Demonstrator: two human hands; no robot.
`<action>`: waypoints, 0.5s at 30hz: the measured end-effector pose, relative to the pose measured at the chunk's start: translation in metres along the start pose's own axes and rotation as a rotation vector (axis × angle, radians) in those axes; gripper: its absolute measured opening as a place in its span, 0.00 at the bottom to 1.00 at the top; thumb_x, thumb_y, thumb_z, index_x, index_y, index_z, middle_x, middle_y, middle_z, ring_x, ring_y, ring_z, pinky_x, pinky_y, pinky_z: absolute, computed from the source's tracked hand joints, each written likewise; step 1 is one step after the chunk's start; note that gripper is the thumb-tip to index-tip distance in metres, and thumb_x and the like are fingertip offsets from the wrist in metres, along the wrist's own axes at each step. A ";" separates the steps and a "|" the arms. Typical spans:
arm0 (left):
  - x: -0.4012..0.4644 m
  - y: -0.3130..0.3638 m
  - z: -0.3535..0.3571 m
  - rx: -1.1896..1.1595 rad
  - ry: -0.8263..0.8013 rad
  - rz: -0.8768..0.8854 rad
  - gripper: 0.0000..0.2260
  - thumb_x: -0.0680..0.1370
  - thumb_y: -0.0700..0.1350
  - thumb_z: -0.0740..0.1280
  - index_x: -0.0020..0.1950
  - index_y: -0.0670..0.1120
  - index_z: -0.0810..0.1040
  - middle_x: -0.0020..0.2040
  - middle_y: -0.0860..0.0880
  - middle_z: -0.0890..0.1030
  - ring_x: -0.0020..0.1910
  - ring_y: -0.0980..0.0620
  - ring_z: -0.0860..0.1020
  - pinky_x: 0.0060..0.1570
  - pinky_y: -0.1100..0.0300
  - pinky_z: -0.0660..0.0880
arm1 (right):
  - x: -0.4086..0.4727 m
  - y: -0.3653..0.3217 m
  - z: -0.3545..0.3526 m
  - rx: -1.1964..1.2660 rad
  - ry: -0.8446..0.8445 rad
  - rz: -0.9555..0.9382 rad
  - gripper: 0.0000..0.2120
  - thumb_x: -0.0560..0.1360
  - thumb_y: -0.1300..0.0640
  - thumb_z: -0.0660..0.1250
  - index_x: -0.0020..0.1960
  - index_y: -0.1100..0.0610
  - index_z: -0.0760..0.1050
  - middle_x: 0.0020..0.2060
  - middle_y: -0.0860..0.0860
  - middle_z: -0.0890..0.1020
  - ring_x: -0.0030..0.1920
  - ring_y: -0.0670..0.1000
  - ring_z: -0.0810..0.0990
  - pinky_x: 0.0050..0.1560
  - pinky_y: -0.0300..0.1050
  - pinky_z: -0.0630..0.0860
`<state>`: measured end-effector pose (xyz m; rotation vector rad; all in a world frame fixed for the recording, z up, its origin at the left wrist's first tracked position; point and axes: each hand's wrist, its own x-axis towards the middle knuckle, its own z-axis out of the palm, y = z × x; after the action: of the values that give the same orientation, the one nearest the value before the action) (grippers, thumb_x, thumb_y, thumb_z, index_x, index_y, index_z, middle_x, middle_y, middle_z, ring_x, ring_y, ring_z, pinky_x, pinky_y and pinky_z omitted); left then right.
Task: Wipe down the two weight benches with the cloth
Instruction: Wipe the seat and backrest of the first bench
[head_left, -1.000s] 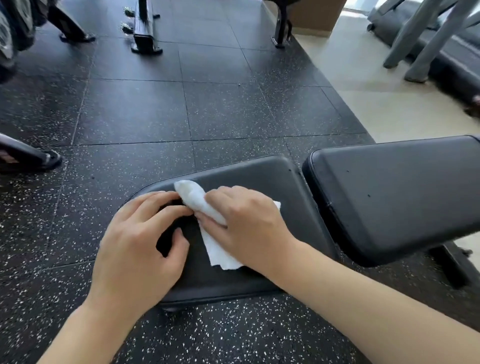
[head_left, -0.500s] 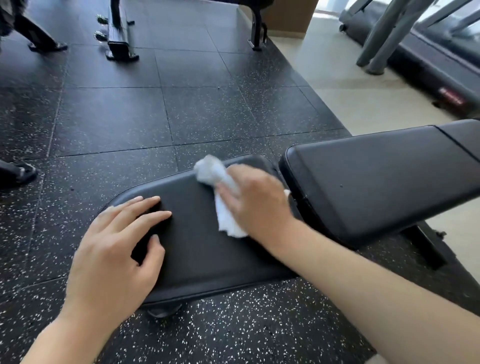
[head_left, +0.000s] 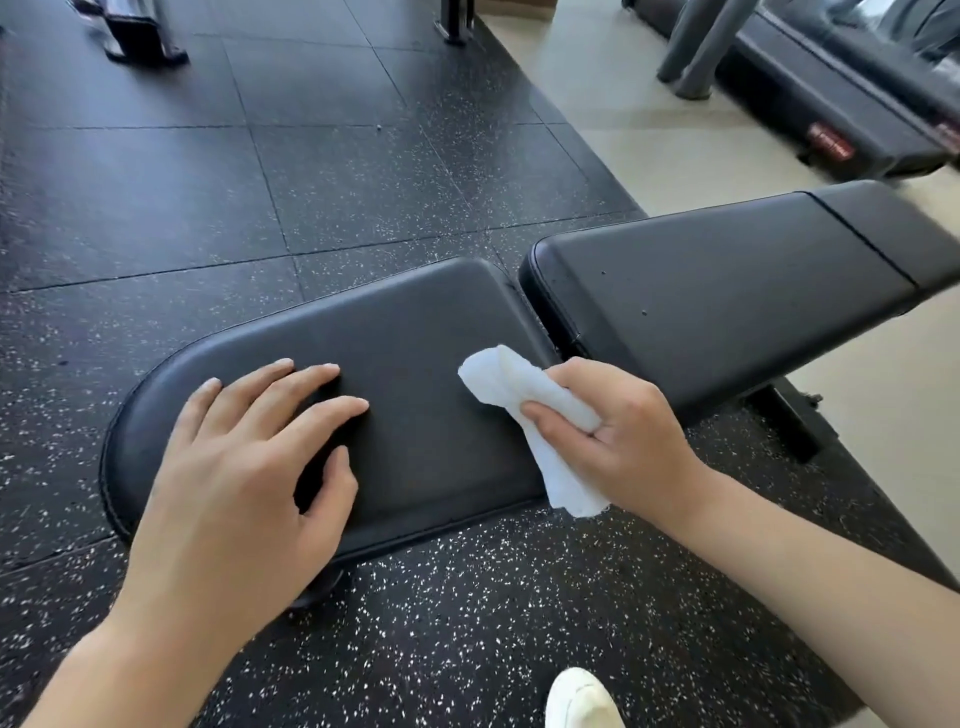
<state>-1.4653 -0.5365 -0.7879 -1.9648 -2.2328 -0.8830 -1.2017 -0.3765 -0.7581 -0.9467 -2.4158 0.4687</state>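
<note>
Left hand (head_left: 228, 467) rests flat, fingers straight, on a rounded, smooth black padded seat (head_left: 415, 332); the right hand's (head_left: 623, 436) grip pinches a crumpled white cloth (head_left: 524, 395) at its edge.

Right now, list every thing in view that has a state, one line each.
Left hand: open, fingers spread, resting flat on the seat pad.
Right hand: gripping the cloth.
Cloth: white, bunched, against the pad's right end.
Seat pad: flat, black.
Back pad: tilted upward, untouched.
</note>
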 end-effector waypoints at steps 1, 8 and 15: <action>0.000 0.000 0.000 0.002 0.005 -0.002 0.16 0.77 0.47 0.65 0.63 0.50 0.84 0.70 0.49 0.80 0.72 0.41 0.75 0.76 0.37 0.63 | 0.001 0.002 0.000 0.013 0.010 0.013 0.08 0.80 0.52 0.71 0.52 0.56 0.81 0.41 0.45 0.81 0.42 0.48 0.80 0.44 0.49 0.77; -0.004 -0.004 -0.002 -0.035 0.058 0.028 0.15 0.78 0.46 0.65 0.61 0.48 0.85 0.70 0.51 0.81 0.71 0.45 0.77 0.77 0.42 0.65 | 0.082 0.015 0.026 -0.019 0.117 0.169 0.13 0.79 0.46 0.70 0.43 0.55 0.76 0.32 0.48 0.77 0.36 0.54 0.76 0.42 0.53 0.75; -0.023 -0.022 -0.016 -0.074 0.046 0.005 0.16 0.81 0.48 0.62 0.65 0.51 0.84 0.73 0.55 0.77 0.75 0.50 0.73 0.78 0.41 0.63 | 0.192 0.014 0.068 -0.062 0.088 0.317 0.20 0.78 0.43 0.67 0.35 0.54 0.66 0.31 0.47 0.72 0.41 0.58 0.76 0.39 0.52 0.66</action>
<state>-1.4866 -0.5653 -0.7925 -1.9576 -2.2005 -1.0145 -1.3545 -0.2409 -0.7579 -1.3573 -2.2202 0.4544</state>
